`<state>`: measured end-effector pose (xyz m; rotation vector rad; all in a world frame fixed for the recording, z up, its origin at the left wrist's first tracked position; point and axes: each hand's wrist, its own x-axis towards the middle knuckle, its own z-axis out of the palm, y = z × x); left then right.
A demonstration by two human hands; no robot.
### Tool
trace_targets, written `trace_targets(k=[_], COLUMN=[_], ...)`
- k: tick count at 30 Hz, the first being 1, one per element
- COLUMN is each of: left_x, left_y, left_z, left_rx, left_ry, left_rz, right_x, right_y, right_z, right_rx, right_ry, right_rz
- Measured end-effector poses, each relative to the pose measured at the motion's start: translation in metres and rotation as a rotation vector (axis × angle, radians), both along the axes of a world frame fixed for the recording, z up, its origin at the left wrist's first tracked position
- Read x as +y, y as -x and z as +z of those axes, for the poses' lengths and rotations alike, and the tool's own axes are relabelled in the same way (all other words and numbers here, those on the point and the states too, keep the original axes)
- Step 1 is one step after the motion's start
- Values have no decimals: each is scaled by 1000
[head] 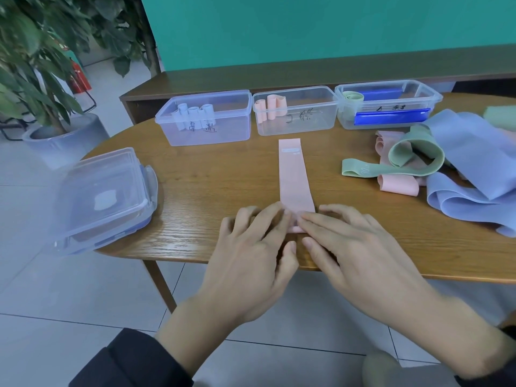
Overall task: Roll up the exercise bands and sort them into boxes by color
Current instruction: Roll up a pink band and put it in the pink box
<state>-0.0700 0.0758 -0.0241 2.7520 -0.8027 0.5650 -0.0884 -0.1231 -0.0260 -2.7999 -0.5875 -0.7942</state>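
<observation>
Teal wall and grey floor tiles lie beyond the oval wooden table (212,188) where I work. At its near edge my left hand (251,247) and right hand (360,252) press down side by side on the near end of a pink band (294,174), fingertips curled over a small roll just begun there; the band's remaining length lies flat, running straight toward the far edge. Along that far edge stand three clear boxes in a row: the left box (206,118) with pale blue rolls, the middle box (296,111) with pink rolls, and the right box (388,104) with one green roll and blue lid clips. Toward the right edge lies a loose heap of bands (446,163), green, pink and blue tangled together. Box lids (103,196) are stacked at the left edge, overhanging it. A potted plant (42,65) stands on the floor beyond.
</observation>
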Motion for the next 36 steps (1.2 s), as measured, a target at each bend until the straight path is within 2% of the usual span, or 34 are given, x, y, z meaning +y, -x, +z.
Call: trace_targets(k=[5, 9, 12, 17, 28, 33, 36], left_x=[3, 0, -3, -6, -12, -11, -10], left_y=[-3, -2, -2, -5, -7, -10, -14], left_z=[1, -2, -7, -9, -2, 4, 5], left_rx=[61, -26, -88, -120, -7, 111, 125], left_ry=[195, 343, 291, 206, 136, 177, 266], left_rz=[3, -95, -158, -117, -24, -2, -31], right_x=[-2, -2, -3, -4, -6, -4, -4], right_y=[-3, -4, -6, -11, -3, -7, -10], right_z=[2, 2, 1, 3, 5, 13, 17], right_rx=[47, 66, 82, 175, 196, 304, 359], right_ry=[-6, 3, 9, 12, -157, -101, -67], right_rz=[-14, -34, -41, -33, 19, -4, -4])
